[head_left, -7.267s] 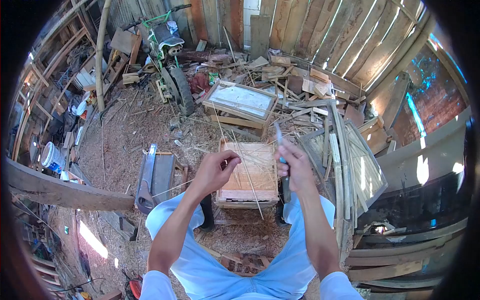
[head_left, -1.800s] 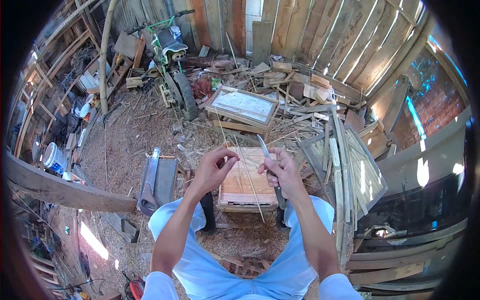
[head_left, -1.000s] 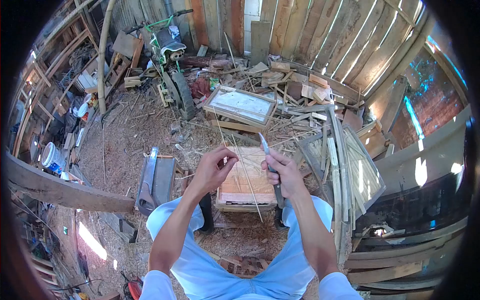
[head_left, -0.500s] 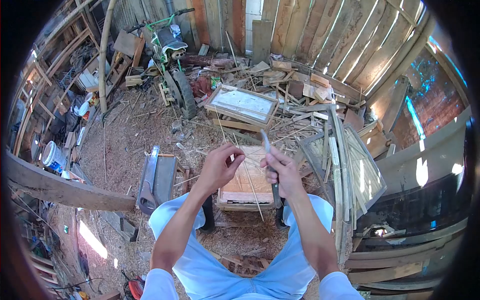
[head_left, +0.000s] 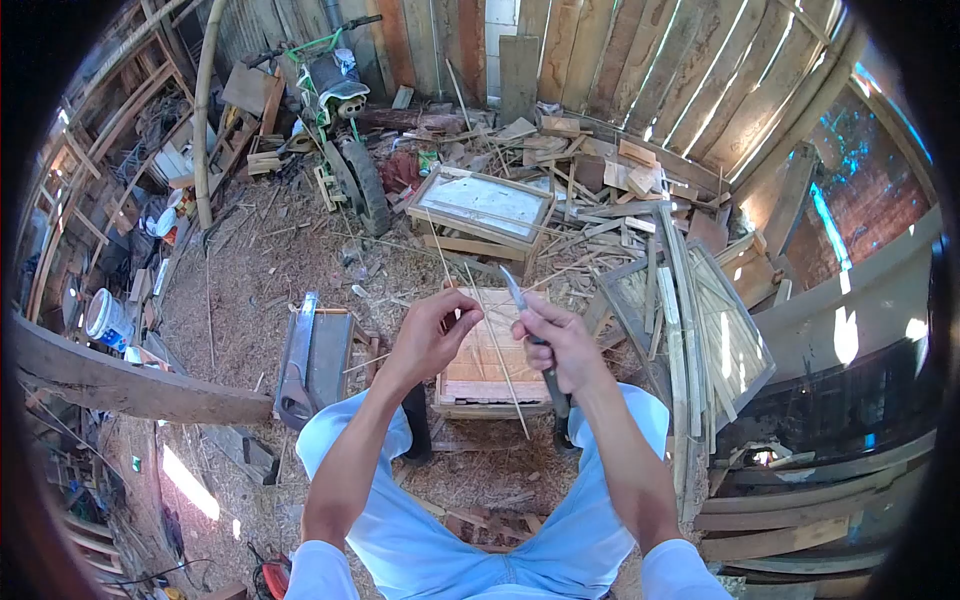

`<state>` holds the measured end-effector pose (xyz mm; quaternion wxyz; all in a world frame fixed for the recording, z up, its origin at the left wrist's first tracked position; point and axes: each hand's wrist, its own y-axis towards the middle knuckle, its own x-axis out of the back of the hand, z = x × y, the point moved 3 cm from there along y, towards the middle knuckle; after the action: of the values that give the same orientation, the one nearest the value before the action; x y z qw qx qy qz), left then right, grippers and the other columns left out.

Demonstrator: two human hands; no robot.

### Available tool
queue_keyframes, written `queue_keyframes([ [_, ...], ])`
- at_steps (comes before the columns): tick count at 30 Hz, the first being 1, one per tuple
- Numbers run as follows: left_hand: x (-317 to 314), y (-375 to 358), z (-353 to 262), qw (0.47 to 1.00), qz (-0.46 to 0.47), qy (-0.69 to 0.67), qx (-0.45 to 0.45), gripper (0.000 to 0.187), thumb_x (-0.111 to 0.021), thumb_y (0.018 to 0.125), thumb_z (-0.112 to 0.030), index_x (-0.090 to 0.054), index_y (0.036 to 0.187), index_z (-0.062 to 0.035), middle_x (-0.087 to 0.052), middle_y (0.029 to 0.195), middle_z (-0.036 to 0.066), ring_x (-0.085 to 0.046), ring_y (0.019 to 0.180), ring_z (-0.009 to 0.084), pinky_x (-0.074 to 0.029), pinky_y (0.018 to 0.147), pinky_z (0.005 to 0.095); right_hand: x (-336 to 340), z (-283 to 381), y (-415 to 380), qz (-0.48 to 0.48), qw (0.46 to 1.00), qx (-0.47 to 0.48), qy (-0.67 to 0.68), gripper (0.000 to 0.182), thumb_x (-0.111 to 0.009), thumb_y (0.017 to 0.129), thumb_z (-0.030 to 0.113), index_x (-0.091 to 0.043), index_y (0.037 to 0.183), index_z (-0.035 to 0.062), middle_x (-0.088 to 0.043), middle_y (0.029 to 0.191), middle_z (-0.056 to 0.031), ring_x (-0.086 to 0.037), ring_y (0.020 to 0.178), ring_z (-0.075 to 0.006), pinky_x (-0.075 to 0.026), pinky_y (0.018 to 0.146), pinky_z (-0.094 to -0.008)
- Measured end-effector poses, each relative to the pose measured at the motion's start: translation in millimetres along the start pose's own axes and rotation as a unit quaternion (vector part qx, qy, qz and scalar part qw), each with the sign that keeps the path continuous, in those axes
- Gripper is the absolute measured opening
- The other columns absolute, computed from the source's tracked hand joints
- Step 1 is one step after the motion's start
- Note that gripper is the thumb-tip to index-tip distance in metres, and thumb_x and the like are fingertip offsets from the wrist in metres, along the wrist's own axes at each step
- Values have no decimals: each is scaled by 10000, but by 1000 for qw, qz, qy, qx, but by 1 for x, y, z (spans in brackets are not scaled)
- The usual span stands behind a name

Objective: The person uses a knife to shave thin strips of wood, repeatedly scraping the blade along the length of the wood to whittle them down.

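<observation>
My left hand (head_left: pixel 432 338) is closed, thumb against fingers, over the left side of a low wooden box. A thin wooden strip (head_left: pixel 440 248) sticks up from its fingertips; its lower end is hidden by the hand. In my right hand (head_left: pixel 562 347) is a knife, its pale blade (head_left: pixel 514 289) pointing up and left and its dark handle (head_left: pixel 553 385) showing below the fist. The blade stands apart from the left fingers. Between the hands, another thin strip (head_left: pixel 505 372) slants across the wooden box (head_left: pixel 465 390) between my knees, past its front edge.
A handsaw (head_left: pixel 294 385) rests on a dark-topped box (head_left: pixel 326 355) to the left. Ahead lie a framed panel (head_left: pixel 480 207) and a heap of wood scraps (head_left: pixel 590 165), with a small motorbike (head_left: pixel 350 150) behind. Long slats and a framed mesh (head_left: pixel 735 330) lean at right.
The knife blade has tilted and moved left, nearer to my left hand. My right hand has shifted slightly down, while the left keeps its pinch.
</observation>
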<state>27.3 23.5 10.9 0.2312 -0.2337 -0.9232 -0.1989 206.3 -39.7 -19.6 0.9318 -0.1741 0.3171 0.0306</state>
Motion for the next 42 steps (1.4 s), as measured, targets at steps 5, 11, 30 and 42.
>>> queue_keyframes([
  [5,0,4,-5,1000,9,15,-8,121,-656,845,-105,-630,879,8,-615,760,96,-536,579,170,-421,543,302,0,6,-3,-29,999,25,-17,414,-576,925,125,-475,1317,38,-579,808,-32,-394,517,-32,-315,430,-163],
  [11,1,2,-2,1000,20,-5,21,129,-649,851,-117,-639,900,2,-621,755,95,-543,592,171,-425,548,306,4,12,-3,-30,999,39,-20,431,-565,934,132,-455,1340,41,-574,802,-34,-393,520,-31,-312,430,-159],
  [30,21,-4,11,999,-3,26,26,125,-655,843,-111,-641,875,10,-604,743,93,-533,583,174,-420,547,303,37,40,-8,-105,987,119,3,371,-558,929,104,-504,1291,43,-584,789,-36,-405,510,-47,-335,419,-178],
  [42,22,-3,14,996,24,-13,79,120,-651,861,-130,-659,889,-13,-591,697,47,-486,555,87,-397,518,252,29,35,-8,-53,994,97,-7,325,-552,938,122,-533,1258,69,-577,788,-31,-405,503,-37,-328,422,-171],
])
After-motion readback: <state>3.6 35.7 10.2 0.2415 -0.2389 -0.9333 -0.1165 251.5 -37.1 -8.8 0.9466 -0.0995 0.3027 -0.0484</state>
